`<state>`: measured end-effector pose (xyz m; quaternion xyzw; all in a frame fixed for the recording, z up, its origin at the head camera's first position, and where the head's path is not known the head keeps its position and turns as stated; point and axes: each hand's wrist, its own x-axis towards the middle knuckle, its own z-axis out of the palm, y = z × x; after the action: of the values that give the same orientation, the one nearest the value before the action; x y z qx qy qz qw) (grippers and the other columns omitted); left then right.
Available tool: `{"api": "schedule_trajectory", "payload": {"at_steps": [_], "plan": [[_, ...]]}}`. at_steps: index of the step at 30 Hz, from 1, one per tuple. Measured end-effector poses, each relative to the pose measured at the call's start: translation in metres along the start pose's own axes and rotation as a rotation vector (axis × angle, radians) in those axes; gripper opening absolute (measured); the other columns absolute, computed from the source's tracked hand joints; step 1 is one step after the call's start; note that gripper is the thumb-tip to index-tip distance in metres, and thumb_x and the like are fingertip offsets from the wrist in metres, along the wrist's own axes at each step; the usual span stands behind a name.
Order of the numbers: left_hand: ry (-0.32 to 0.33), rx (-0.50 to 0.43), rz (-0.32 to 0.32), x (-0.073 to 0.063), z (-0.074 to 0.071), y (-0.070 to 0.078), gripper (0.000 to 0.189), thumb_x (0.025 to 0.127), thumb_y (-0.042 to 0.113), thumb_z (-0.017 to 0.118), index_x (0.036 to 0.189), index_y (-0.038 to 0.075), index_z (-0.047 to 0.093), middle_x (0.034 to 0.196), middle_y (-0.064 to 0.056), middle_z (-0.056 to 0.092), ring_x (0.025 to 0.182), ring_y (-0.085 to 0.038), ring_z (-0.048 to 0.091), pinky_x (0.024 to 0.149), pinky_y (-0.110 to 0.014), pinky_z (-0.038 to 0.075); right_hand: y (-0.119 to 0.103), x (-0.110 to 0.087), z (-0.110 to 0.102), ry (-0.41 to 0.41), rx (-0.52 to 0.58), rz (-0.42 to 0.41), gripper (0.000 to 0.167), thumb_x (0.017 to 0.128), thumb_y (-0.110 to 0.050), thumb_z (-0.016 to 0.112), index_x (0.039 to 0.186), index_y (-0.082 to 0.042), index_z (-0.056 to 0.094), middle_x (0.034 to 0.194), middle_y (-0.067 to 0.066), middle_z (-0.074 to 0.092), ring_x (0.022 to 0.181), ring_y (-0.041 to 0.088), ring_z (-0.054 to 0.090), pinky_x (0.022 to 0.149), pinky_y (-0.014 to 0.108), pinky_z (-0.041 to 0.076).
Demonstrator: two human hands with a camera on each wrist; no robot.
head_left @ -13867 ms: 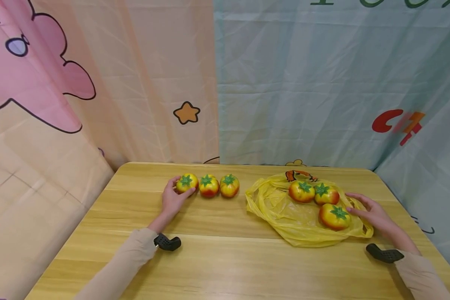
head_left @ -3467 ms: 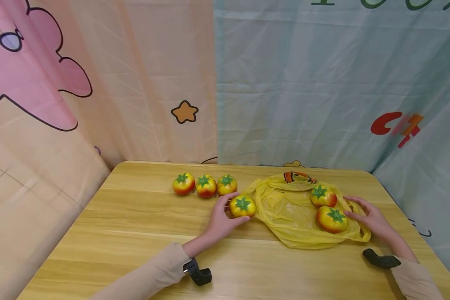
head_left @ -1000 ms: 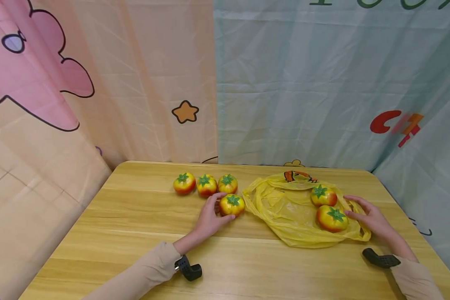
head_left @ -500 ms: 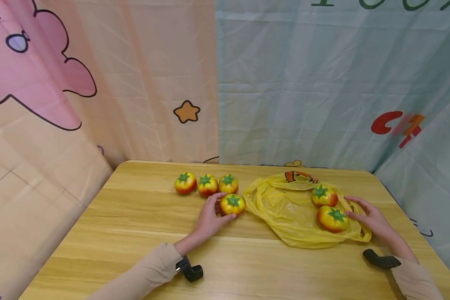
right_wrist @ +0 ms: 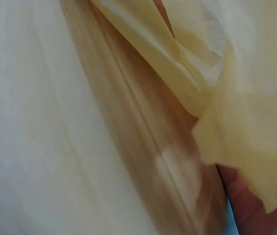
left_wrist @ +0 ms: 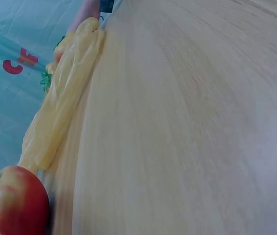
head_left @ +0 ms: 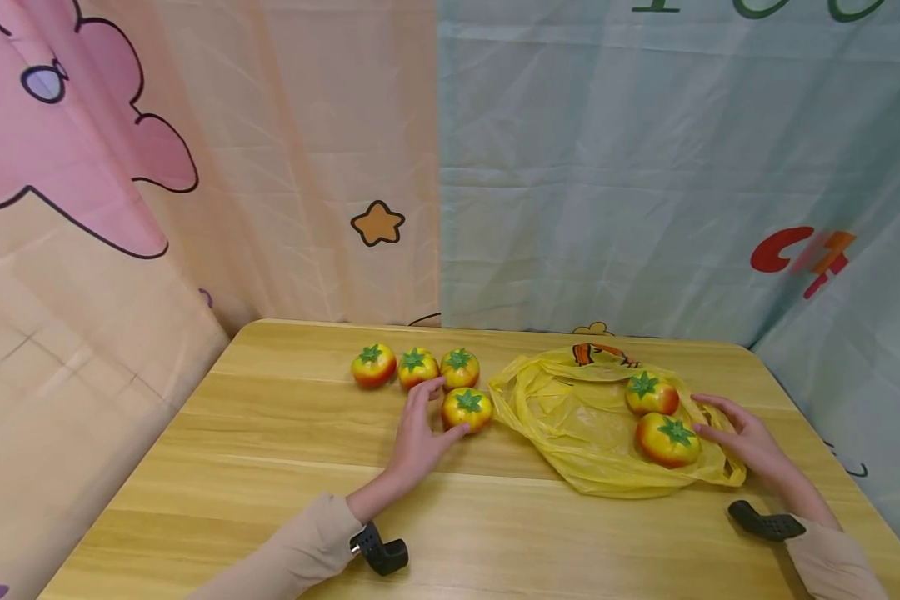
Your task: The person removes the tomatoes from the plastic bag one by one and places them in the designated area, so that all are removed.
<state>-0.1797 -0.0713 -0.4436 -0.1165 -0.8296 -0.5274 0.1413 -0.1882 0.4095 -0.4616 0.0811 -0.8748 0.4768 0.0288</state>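
Observation:
My left hand [head_left: 416,437] is beside a yellow-red toy tomato [head_left: 467,409] on the table, fingers spread and thumb tip close to its near side. Just behind that tomato, three more stand in a row, the leftmost tomato [head_left: 373,367] a little apart. My right hand [head_left: 746,437] holds the right edge of a crumpled yellow plastic bag [head_left: 570,425]. Two tomatoes sit within the spread bag, the nearer tomato [head_left: 667,439] right by my right thumb. In the right wrist view, bag film [right_wrist: 256,107] covers most of that hand.
The light wooden table [head_left: 495,533] ends at a printed curtain [head_left: 607,208] behind it. A black wrist device [head_left: 378,550] is strapped on the left arm and another device [head_left: 765,521] on the right.
Earlier, my left hand took a tomato from the bag and carried it left to the table; now its fingers have come away from it. My right hand has stayed at the bag.

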Motion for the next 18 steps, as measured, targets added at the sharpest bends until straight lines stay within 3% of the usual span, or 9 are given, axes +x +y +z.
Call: {"api": "schedule_trajectory", "payload": {"at_steps": [8,18], "plan": [[0.015,-0.039,0.065,0.0,0.006,0.02,0.065,0.076,0.01,0.08,0.133,0.006,0.048,0.131,-0.013,0.049,0.117,-0.032,0.05,0.102,-0.052,0.04,0.0,-0.001,-0.001,0.0,-0.026,0.015,0.05,0.096,-0.023,0.059,0.143,-0.023,0.044,0.143,-0.019,0.041,0.107,-0.028,0.022,0.102,0.075,0.012],[-0.022,-0.086,0.101,0.004,0.025,0.035,0.066,0.076,0.008,0.08,0.134,0.01,0.048,0.131,-0.013,0.05,0.116,-0.032,0.048,0.099,-0.051,0.04,0.0,0.0,-0.001,-0.006,-0.026,0.02,0.051,0.096,-0.023,0.059,0.144,-0.024,0.043,0.144,-0.02,0.04,0.107,-0.029,0.023,0.103,0.073,0.014]]}}
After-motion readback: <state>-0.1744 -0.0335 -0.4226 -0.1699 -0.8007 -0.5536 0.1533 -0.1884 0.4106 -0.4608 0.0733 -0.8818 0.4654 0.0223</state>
